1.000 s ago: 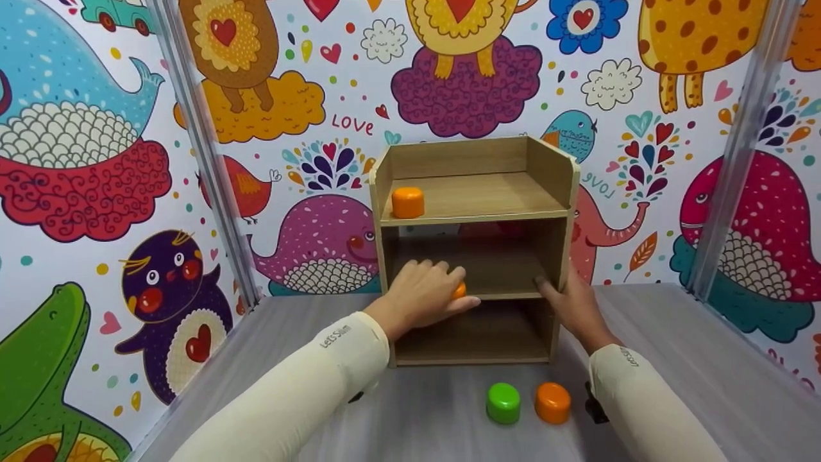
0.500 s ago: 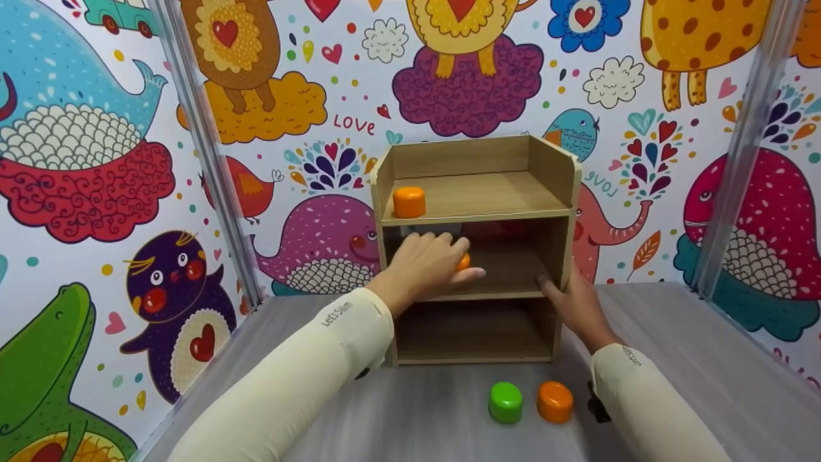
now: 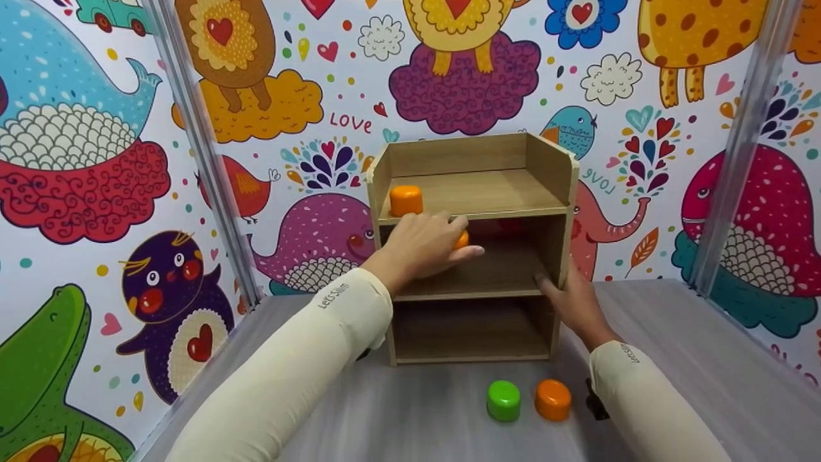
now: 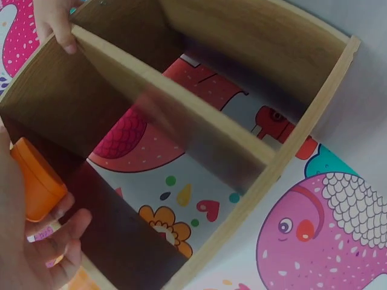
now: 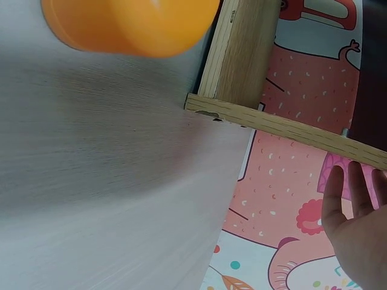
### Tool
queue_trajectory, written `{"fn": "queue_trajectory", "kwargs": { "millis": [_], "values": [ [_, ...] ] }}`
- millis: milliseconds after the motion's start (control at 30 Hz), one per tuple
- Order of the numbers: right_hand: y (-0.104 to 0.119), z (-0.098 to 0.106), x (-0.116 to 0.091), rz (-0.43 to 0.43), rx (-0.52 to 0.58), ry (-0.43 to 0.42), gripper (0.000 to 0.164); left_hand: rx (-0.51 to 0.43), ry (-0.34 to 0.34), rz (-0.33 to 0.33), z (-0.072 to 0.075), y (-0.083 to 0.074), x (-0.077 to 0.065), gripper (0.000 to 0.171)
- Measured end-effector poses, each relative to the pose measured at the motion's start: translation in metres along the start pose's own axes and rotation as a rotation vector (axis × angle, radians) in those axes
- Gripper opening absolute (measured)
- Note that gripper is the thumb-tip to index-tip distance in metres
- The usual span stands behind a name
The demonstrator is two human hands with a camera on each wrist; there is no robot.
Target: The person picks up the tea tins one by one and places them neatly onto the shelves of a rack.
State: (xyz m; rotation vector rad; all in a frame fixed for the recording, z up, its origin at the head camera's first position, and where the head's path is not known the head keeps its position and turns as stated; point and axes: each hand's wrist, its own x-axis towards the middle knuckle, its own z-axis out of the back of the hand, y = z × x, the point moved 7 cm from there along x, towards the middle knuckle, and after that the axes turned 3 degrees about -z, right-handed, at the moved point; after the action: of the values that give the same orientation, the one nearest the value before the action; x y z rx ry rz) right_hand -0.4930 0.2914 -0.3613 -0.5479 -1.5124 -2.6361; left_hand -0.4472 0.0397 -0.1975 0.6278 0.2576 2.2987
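Note:
My left hand (image 3: 426, 244) holds an orange rounded cylindrical block (image 4: 39, 181) in front of the wooden shelf (image 3: 487, 192), level with the upper part of its middle compartment. The left wrist view shows the thumb side only partly, with fingers under the block. My right hand (image 3: 574, 305) grips the shelf's right side panel, its thumb at the front by the middle board and its fingers (image 5: 357, 187) along the outer face. Another orange block (image 3: 406, 201) stands on the top board at the left front corner, just above my left hand.
On the grey table (image 3: 308, 410) before the shelf stand a green block (image 3: 503, 401) and, to its right, an orange block (image 3: 553, 400). Cartoon-printed walls (image 3: 346, 160) enclose the back and sides, with metal posts (image 3: 205, 154) at the corners.
My left hand has risen with the orange block, from the level of the middle board to just under the top board. My right hand stays on the side panel.

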Motion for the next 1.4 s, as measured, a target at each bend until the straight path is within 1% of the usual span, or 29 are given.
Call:
{"fn": "queue_trajectory", "kwargs": {
  "millis": [100,233,333,433,567,667,867,1067,1233,1400],
  "values": [
    [0.000,0.001,0.001,-0.003,-0.008,-0.006,0.081,0.013,-0.015,-0.023,0.006,0.000,0.003,0.062],
    [-0.002,0.002,0.002,-0.016,-0.013,-0.006,0.081,0.054,-0.041,-0.056,0.013,-0.001,0.007,0.061],
    [-0.002,0.002,0.002,-0.015,-0.015,-0.004,0.082,0.071,-0.060,-0.060,0.018,-0.001,0.010,0.059],
    [-0.002,0.003,0.001,0.004,-0.021,-0.015,0.080,0.073,-0.072,-0.053,0.022,0.000,0.013,0.057],
    [-0.001,0.004,0.000,0.019,-0.024,-0.027,0.079,0.052,-0.078,-0.045,0.026,0.002,0.016,0.057],
    [-0.001,0.003,0.000,0.017,-0.021,-0.025,0.079,0.037,-0.072,-0.037,0.029,0.005,0.018,0.058],
    [-0.002,0.002,0.001,0.017,-0.022,-0.022,0.079,0.053,-0.056,-0.025,0.034,0.011,0.023,0.064],
    [-0.002,0.003,0.001,0.014,-0.033,-0.022,0.079,0.082,-0.083,-0.012,0.041,0.018,0.027,0.066],
    [-0.002,0.001,0.002,0.014,-0.055,-0.016,0.078,0.112,-0.108,0.029,0.046,0.027,0.029,0.065],
    [0.000,0.000,0.001,0.023,-0.044,-0.016,0.078,0.138,-0.140,0.067,0.050,0.035,0.030,0.063]
  ]
}}
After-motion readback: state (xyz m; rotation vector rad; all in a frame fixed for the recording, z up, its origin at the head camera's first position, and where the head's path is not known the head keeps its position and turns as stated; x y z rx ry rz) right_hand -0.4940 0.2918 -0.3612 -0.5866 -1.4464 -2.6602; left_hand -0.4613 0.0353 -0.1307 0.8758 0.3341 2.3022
